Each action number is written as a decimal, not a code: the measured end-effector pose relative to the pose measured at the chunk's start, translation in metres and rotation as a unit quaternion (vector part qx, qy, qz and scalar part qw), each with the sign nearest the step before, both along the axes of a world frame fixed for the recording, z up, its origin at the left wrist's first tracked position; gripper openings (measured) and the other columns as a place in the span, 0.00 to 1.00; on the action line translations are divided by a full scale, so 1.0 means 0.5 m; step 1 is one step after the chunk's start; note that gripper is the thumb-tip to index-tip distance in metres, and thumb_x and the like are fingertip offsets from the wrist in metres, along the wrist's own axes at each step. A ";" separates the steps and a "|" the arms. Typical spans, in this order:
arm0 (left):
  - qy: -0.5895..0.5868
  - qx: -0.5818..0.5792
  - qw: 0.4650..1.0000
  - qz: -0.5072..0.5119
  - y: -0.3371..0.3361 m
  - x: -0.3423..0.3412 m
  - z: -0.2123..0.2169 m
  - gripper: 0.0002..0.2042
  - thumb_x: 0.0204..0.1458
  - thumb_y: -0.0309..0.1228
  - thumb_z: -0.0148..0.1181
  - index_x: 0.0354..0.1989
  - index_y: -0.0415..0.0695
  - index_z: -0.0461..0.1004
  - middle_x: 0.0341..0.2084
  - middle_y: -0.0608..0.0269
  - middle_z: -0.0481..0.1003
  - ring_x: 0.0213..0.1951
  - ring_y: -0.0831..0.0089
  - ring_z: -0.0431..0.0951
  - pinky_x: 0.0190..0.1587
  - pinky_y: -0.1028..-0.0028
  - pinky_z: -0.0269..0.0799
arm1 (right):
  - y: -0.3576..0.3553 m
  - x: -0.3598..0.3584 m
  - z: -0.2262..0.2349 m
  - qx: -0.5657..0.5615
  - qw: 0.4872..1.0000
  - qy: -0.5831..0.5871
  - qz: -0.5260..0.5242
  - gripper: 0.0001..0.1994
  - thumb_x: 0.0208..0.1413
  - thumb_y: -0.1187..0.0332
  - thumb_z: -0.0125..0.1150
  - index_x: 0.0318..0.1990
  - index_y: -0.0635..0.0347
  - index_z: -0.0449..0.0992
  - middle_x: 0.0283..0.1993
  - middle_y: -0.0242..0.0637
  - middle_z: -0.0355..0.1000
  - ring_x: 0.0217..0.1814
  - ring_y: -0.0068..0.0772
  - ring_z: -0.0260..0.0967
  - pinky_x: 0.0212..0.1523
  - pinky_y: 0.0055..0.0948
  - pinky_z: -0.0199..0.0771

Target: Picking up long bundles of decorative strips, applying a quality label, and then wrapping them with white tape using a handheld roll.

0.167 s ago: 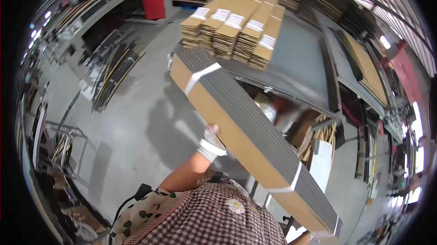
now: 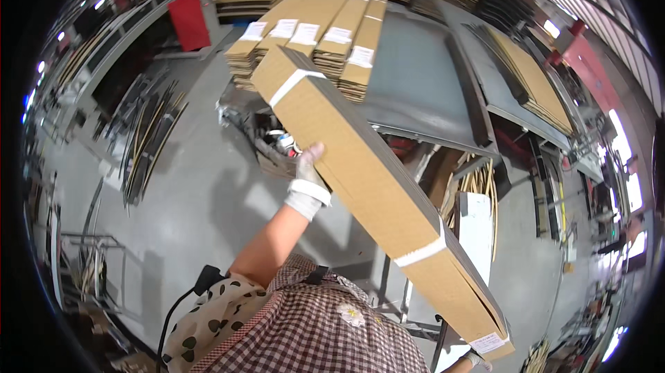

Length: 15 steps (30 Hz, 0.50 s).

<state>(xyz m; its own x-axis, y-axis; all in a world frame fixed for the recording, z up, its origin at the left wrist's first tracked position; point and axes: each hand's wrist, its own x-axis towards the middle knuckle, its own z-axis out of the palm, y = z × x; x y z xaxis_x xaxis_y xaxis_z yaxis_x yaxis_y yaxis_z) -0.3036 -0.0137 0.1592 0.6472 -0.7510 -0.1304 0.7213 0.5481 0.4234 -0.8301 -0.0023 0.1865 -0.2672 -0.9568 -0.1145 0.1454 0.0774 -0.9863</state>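
Left hand (image 2: 307, 173), gloved, gripping near edge of long strapped cardboard bundle (image 2: 374, 186); right hand (image 2: 478, 360) clamped on bundle's near-right end. Bundle held mid-air above grey concrete floor (image 2: 201, 200), far end over grey table (image 2: 415, 92) stacked with similar bundles (image 2: 312, 33).

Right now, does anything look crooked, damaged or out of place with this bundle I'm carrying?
Nothing looks damaged. The strapped cardboard bundle is tilted, its far end over the stacked bundles on the table. Left hand supports its side, right hand its near end.
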 end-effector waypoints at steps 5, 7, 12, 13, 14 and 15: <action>-0.034 -0.015 0.994 -0.101 -0.234 0.162 0.066 0.25 0.48 0.38 0.66 0.56 0.45 0.72 0.50 0.59 0.77 0.52 0.57 0.77 0.57 0.54 0.73 | 0.041 0.038 0.002 0.014 0.996 -0.035 -0.084 0.38 0.57 0.40 0.52 0.69 0.55 0.57 0.67 0.41 0.62 0.66 0.43 0.62 0.67 0.45 0.61; -0.090 0.030 0.990 -0.102 -0.332 0.226 0.055 0.25 0.49 0.39 0.66 0.56 0.46 0.72 0.50 0.59 0.77 0.53 0.59 0.76 0.58 0.56 0.72 | 0.049 0.080 -0.006 0.025 0.993 -0.052 -0.104 0.38 0.57 0.41 0.53 0.69 0.55 0.57 0.67 0.41 0.62 0.66 0.43 0.62 0.67 0.45 0.61; -0.120 0.022 0.984 -0.131 -0.634 0.384 0.058 0.22 0.52 0.41 0.63 0.54 0.46 0.73 0.49 0.60 0.77 0.51 0.62 0.77 0.57 0.60 0.73 | 0.042 0.277 -0.038 0.045 0.985 -0.102 -0.135 0.39 0.56 0.42 0.56 0.70 0.54 0.56 0.67 0.41 0.62 0.66 0.44 0.62 0.67 0.44 0.61; -0.153 0.012 0.979 -0.136 -0.710 0.437 0.041 0.22 0.54 0.41 0.61 0.55 0.45 0.73 0.49 0.60 0.78 0.52 0.62 0.77 0.56 0.62 0.73 | 0.031 0.334 -0.046 0.047 0.983 -0.114 -0.135 0.39 0.56 0.42 0.56 0.70 0.54 0.56 0.67 0.41 0.62 0.66 0.44 0.62 0.67 0.44 0.61; -0.155 0.005 0.978 -0.141 -0.786 0.500 0.027 0.22 0.54 0.41 0.61 0.55 0.45 0.73 0.49 0.60 0.78 0.52 0.62 0.77 0.56 0.62 0.73 | 0.016 0.395 -0.057 0.051 0.982 -0.133 -0.128 0.39 0.56 0.43 0.57 0.70 0.54 0.56 0.68 0.40 0.62 0.66 0.44 0.62 0.67 0.44 0.62; -0.168 0.040 0.975 -0.137 -0.854 0.562 0.010 0.23 0.53 0.42 0.62 0.56 0.46 0.73 0.49 0.59 0.77 0.52 0.62 0.77 0.56 0.61 0.73 | -0.001 0.458 -0.064 0.057 0.980 -0.151 -0.117 0.39 0.56 0.43 0.57 0.70 0.54 0.56 0.68 0.40 0.61 0.66 0.44 0.62 0.66 0.44 0.62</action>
<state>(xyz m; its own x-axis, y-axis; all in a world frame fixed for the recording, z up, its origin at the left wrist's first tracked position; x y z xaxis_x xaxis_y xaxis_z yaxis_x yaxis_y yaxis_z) -0.0227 -0.4405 0.1644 0.4407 -0.8976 -0.0106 0.6491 0.3105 0.6945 -0.6013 -0.0028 0.1545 -0.4148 -0.8497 -0.3254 0.4566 0.1149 -0.8822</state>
